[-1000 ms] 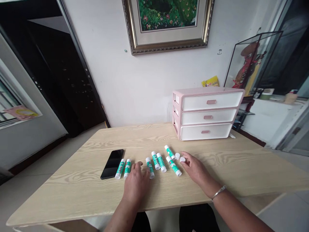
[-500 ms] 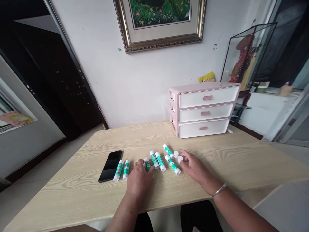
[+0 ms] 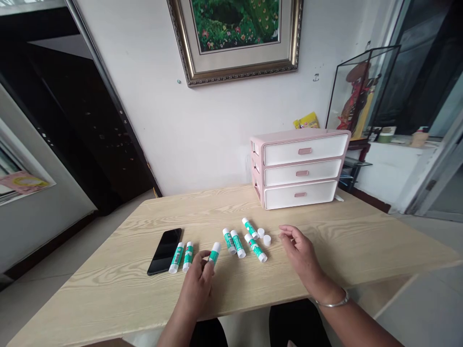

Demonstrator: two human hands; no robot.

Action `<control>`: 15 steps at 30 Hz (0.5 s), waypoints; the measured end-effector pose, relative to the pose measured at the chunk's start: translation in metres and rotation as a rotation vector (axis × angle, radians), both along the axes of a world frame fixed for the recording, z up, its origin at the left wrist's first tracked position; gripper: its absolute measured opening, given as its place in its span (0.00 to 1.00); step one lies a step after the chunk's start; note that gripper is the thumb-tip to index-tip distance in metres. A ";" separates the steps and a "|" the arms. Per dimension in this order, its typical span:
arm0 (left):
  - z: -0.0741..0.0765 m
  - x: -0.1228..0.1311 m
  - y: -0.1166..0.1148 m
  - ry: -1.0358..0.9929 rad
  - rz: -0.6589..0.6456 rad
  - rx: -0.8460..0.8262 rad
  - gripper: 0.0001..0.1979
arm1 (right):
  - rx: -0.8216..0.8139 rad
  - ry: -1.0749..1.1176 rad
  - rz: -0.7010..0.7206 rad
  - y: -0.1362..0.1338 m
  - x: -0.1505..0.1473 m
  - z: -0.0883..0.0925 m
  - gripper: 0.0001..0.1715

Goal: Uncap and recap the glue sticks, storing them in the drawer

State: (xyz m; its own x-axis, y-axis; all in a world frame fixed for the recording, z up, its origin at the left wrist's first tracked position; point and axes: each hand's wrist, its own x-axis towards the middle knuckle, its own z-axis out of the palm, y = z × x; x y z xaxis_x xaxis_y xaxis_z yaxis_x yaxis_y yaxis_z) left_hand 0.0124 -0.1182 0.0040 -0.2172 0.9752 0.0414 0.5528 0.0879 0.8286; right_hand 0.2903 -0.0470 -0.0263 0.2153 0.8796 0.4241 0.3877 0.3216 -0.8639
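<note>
My left hand (image 3: pixel 197 279) grips a green-and-white glue stick (image 3: pixel 215 252), tilted, its white top end pointing up and away. Loosely curved, the fingers of my right hand (image 3: pixel 299 250) hold nothing visible, over the table to the right of two white caps (image 3: pixel 261 233). Just left of the caps lie two glue sticks, a farther one (image 3: pixel 250 228) and a nearer one (image 3: pixel 256 248). Another pair, one glue stick (image 3: pixel 229 241) beside a second (image 3: pixel 238 244), rests mid-table. To the left of my left hand are two more glue sticks (image 3: pixel 176 258), side by side.
A black phone (image 3: pixel 164 251) lies left of the glue sticks on the wooden table (image 3: pixel 119 260). At the back right stands a pink-and-white drawer unit (image 3: pixel 300 171) against the wall. A framed picture (image 3: pixel 238 77) hangs above.
My left hand has lifted the glue stick off the table and drawn it slightly left and nearer. My right hand has moved right, away from the caps. The view has shifted slightly.
</note>
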 end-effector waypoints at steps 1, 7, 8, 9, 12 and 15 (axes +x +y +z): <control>0.000 -0.001 -0.009 -0.186 -0.097 -0.002 0.22 | 0.001 0.034 0.030 -0.011 -0.007 0.006 0.19; -0.002 0.008 -0.058 -0.472 -0.435 -0.019 0.17 | -0.120 -0.056 0.438 -0.079 -0.054 0.036 0.24; -0.002 0.010 -0.063 -0.454 -0.473 -0.029 0.17 | -0.135 -0.107 0.488 -0.087 -0.060 0.038 0.23; -0.003 0.013 -0.068 -0.424 -0.510 -0.037 0.17 | -0.147 -0.155 0.526 -0.094 -0.064 0.040 0.23; -0.007 0.020 -0.076 -0.293 -0.620 0.029 0.18 | -0.175 -0.258 0.575 -0.104 -0.071 0.038 0.20; -0.018 0.027 -0.075 -0.105 -0.653 0.106 0.20 | -0.184 -0.322 0.549 -0.107 -0.073 0.024 0.17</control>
State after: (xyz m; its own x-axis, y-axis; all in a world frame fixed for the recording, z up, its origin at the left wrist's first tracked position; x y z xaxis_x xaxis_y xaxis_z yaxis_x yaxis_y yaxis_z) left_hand 0.0397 -0.1933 -0.0140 0.4083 0.8996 0.1548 0.3806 -0.3219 0.8669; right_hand 0.2168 -0.1541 -0.0019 -0.3969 0.8899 0.2250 0.4574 0.4043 -0.7921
